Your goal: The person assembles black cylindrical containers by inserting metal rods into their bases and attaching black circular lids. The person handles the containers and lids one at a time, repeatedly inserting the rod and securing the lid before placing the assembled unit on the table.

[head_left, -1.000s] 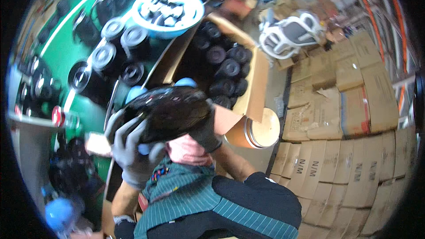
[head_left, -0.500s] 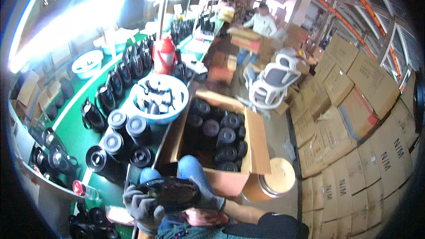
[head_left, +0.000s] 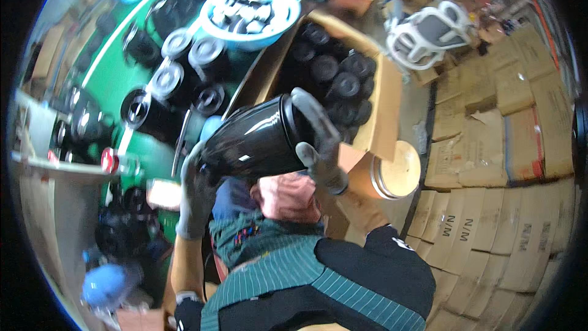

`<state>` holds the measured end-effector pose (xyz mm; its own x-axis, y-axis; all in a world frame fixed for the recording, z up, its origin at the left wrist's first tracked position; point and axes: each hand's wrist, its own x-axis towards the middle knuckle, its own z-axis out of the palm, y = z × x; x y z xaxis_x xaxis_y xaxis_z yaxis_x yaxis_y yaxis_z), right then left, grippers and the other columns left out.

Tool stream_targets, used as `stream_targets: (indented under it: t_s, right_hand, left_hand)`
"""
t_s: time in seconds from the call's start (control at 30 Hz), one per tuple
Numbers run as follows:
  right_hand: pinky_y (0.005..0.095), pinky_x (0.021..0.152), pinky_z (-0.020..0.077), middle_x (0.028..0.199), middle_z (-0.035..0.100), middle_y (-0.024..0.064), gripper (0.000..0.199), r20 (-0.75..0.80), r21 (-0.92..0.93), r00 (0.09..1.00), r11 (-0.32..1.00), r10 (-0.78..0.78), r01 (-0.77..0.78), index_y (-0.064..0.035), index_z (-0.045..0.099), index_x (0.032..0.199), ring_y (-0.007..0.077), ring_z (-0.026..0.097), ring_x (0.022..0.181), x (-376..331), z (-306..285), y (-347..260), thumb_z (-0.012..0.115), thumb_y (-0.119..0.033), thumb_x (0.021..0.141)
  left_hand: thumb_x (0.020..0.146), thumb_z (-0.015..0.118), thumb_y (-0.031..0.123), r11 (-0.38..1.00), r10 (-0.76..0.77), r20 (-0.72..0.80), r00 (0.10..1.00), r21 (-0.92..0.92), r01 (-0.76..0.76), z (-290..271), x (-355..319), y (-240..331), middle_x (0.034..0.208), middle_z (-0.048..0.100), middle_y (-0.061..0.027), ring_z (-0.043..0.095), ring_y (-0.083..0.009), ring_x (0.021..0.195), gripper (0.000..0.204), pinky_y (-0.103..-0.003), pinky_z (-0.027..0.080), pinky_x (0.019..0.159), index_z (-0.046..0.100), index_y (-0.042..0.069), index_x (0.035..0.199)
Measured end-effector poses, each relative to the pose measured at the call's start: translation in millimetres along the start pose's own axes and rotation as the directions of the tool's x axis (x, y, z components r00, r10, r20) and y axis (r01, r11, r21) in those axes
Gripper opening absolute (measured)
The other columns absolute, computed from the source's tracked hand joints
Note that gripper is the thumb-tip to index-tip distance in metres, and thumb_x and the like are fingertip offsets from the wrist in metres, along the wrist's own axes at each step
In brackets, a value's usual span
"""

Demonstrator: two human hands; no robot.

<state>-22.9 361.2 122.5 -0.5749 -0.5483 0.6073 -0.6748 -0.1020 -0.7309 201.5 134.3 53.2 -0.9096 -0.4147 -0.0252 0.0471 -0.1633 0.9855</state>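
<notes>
I hold a glossy black cylindrical housing (head_left: pixel 257 141) in both hands, tilted on its side just below an open cardboard box (head_left: pixel 383 101). My left hand (head_left: pixel 195 193), in a grey glove, grips its lower left end. My right hand (head_left: pixel 318 144), also gloved, wraps over its right rim. The box is filled with several similar black round parts (head_left: pixel 340 76).
A green workbench (head_left: pixel 116 79) at the left carries several black and silver cylinders (head_left: pixel 184 64) and a light blue bowl (head_left: pixel 251 6) of dark small parts. A roll of tape (head_left: pixel 395 171) sits right of the box. Stacked cartons (head_left: pixel 490 147) fill the right. A white chair (head_left: pixel 425 30) stands behind.
The view has tipped back down and closer to the bench. The black housing has risen with both hands toward the box, and my right hand now grips its rim.
</notes>
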Motion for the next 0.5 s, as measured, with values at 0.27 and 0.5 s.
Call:
stream_targets:
  t_s: [0.27,0.5]
  right_hand:
    - [0.059,0.117,0.0459,0.15,0.059,0.0267,0.094,0.289,0.059,0.896,0.941,-0.336,0.334,-0.0047,0.059,0.149,0.0499,0.058,0.138,13.4,3.7,-38.0,0.089,-0.052,0.074]
    - [0.0667,0.128,0.0214,0.176,0.019,0.0296,0.134,0.478,0.026,0.848,0.968,-0.231,0.25,-0.0188,0.034,0.17,0.0547,0.022,0.16,-0.4,12.8,-24.8,0.092,-0.067,0.06]
  left_hand:
    - [0.105,0.05,0.069,0.454,-0.57,0.205,0.796,-0.729,0.512,41.6,11.1,-1.3,0.153,0.062,-0.0156,0.063,-0.0338,0.136,0.078,-0.057,0.05,0.116,0.054,0.011,0.157]
    - [0.11,0.058,0.049,0.513,-0.565,-0.046,0.824,-0.801,0.307,2.8,2.2,-29.8,0.135,0.073,-0.0121,0.069,-0.0278,0.124,0.051,-0.049,0.057,0.106,0.066,0.01,0.141]
